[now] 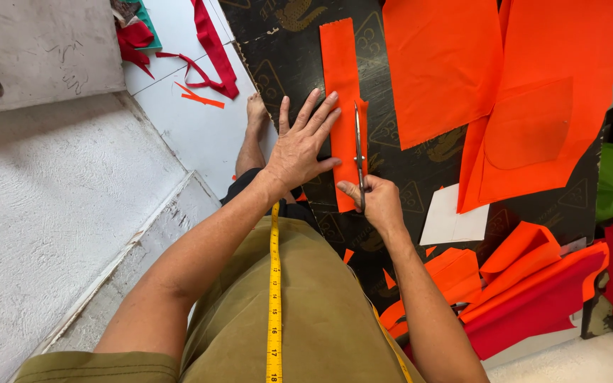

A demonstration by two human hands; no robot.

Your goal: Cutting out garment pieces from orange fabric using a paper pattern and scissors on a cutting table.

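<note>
A long orange fabric strip (339, 60) lies on a black printed board (434, 167). My left hand (301, 145) presses flat on the strip's left side, fingers spread. My right hand (377, 201) grips a pair of metal scissors (357, 142) whose blades point away from me and run along the strip's right edge, partway up its length. A yellow tape measure (274, 291) hangs down my olive shirt.
Larger orange fabric pieces (505, 92) cover the board's right side, one with a sewn pocket shape. A white card (454, 218) lies below them. Folded orange and red cloth (526, 284) is piled at lower right. Red scraps (207, 50) lie on the white floor, beside my bare foot (255, 113).
</note>
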